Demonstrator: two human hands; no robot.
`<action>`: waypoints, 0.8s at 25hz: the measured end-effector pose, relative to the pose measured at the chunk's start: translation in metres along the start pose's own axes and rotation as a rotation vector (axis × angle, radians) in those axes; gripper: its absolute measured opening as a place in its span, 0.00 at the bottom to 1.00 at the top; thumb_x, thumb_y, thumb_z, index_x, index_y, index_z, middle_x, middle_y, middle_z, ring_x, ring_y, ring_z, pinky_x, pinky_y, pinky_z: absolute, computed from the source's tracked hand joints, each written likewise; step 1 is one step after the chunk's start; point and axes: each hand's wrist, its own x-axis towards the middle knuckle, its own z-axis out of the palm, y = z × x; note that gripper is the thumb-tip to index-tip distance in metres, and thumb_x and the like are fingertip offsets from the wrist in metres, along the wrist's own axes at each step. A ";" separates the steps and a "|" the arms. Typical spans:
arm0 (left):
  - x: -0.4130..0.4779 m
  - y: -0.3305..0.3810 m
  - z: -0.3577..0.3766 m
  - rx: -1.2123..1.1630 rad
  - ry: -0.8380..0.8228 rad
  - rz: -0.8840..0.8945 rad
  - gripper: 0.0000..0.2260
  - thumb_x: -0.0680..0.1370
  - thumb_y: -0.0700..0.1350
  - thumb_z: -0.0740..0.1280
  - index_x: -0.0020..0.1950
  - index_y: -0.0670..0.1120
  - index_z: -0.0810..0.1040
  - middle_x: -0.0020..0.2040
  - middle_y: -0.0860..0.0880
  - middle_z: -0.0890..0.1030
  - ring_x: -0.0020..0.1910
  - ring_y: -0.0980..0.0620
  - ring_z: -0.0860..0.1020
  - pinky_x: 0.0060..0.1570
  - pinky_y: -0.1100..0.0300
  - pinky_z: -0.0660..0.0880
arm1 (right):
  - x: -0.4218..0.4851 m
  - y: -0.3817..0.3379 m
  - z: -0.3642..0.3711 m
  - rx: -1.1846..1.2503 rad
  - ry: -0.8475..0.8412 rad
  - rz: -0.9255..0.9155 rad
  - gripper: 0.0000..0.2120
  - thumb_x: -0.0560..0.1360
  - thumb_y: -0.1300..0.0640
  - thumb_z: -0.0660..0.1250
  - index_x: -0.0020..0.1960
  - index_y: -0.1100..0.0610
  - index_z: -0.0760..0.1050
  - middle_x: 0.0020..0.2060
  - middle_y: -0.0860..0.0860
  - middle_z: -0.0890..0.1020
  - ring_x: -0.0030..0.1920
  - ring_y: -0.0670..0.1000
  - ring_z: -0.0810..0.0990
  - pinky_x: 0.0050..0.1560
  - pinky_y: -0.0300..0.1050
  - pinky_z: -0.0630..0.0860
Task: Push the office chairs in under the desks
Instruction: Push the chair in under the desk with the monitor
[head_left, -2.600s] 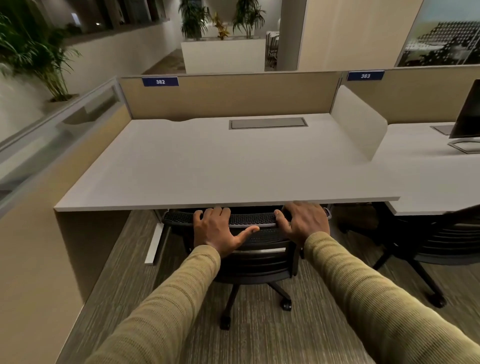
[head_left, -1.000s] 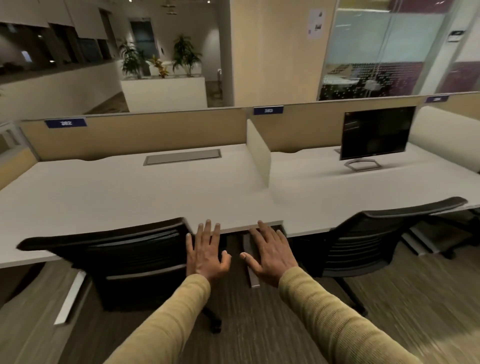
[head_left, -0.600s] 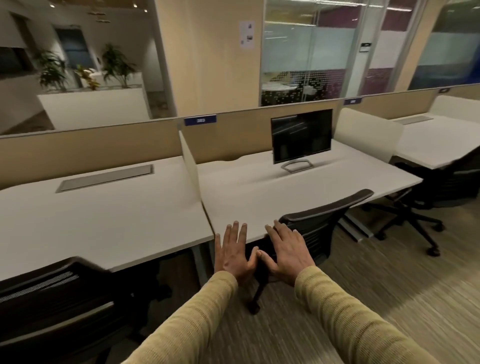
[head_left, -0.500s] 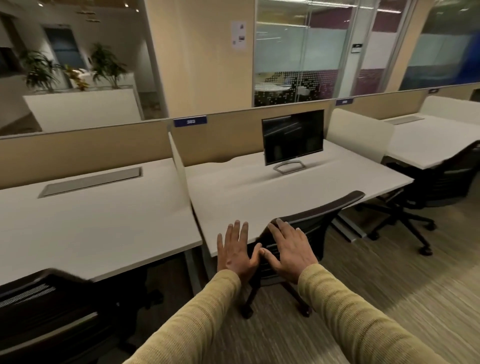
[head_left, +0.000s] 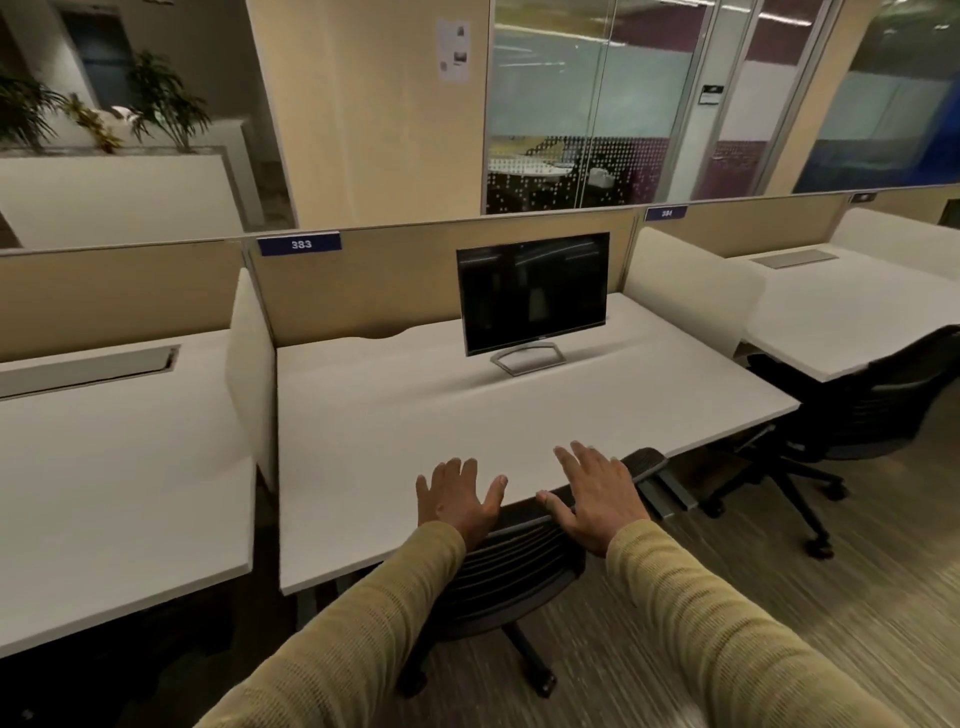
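A black mesh office chair (head_left: 519, 566) stands at the front edge of white desk 383 (head_left: 415, 415), its backrest top level with the desk edge. My left hand (head_left: 457, 501) hovers with fingers spread over the left part of the backrest top. My right hand (head_left: 597, 493) lies flat with fingers spread on the right part of the backrest top. Neither hand is closed around anything. A second black chair (head_left: 872, 410) stands out from the desk at right (head_left: 831, 322), turned at an angle.
A dark monitor (head_left: 532, 293) stands on desk 383. Low white dividers (head_left: 252, 364) separate the desks, with a tan partition (head_left: 389, 275) behind. Another white desk (head_left: 104, 493) lies at left. Carpeted floor (head_left: 831, 623) stretches to the right.
I have left the first chair under desk 382 and moved right to desk 383. Both hands now reach the top of this chair's backrest, which sits closer to the desk edge.
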 end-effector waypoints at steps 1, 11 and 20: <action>0.007 0.004 0.006 0.030 -0.004 -0.024 0.33 0.79 0.69 0.47 0.78 0.50 0.63 0.78 0.47 0.64 0.78 0.46 0.59 0.77 0.40 0.48 | 0.009 0.017 0.003 0.003 -0.019 0.007 0.37 0.79 0.31 0.47 0.81 0.51 0.50 0.80 0.54 0.55 0.79 0.56 0.54 0.77 0.58 0.51; 0.028 0.015 0.041 0.224 -0.130 -0.613 0.49 0.65 0.81 0.37 0.62 0.51 0.80 0.58 0.48 0.81 0.58 0.44 0.76 0.62 0.37 0.63 | 0.107 0.131 0.034 -0.045 -0.494 -0.040 0.40 0.74 0.24 0.42 0.70 0.48 0.71 0.67 0.52 0.76 0.70 0.59 0.68 0.72 0.72 0.47; -0.004 0.092 0.085 0.288 0.035 -0.733 0.41 0.69 0.79 0.43 0.58 0.52 0.80 0.55 0.49 0.79 0.58 0.47 0.74 0.49 0.47 0.65 | 0.110 0.218 0.057 0.064 -0.249 -0.182 0.39 0.71 0.22 0.44 0.59 0.50 0.74 0.57 0.51 0.80 0.60 0.56 0.75 0.61 0.61 0.68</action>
